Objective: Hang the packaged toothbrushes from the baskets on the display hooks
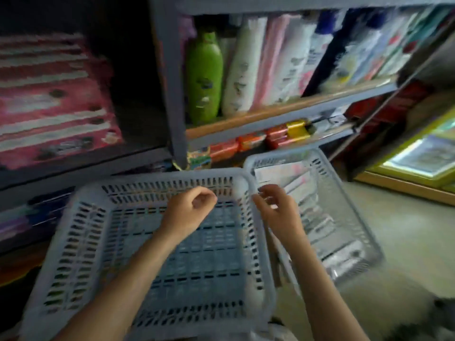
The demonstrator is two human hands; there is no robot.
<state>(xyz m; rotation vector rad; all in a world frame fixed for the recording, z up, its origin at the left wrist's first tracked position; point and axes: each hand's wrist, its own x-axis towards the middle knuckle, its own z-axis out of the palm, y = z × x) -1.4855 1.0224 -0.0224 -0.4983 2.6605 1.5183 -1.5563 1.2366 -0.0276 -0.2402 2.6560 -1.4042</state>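
Both forearms reach in from six o'clock over two pale slotted baskets. Left hand [190,209] hovers above the near basket [81,242] with its fingers loosely curled toward the thumb; nothing shows between them, so it seems to hold nothing. Right hand [277,212] sits over the shared rims of the two baskets, fingers bent and spread a little, fingertips close to the thumb. Motion blur makes it hard to say whether a thin pack edge is pinched there; I cannot tell.

Moving outward, the near basket looks emptied: only its bare slotted floor shows. At about two o'clock from the right hand, the far basket [354,244] touches the near one and holds flat clear packs, the toothbrush packs [290,175], lying stacked along its length. No display hooks appear anywhere in view, so how many packs already hang cannot be judged. By the baskets alone, roughly one is finished and the other remains to be worked through.

Around them, a grey shelf post [172,82] rises at twelve o'clock. A green bottle [204,77] and a white bottle [242,67] stand on the shelf at one o'clock, with red soap bars [222,150] on the shelf below. Pink striped packs [49,102] fill the ten o'clock side. A glass counter [418,156] juts in at three o'clock, crowding the far basket.
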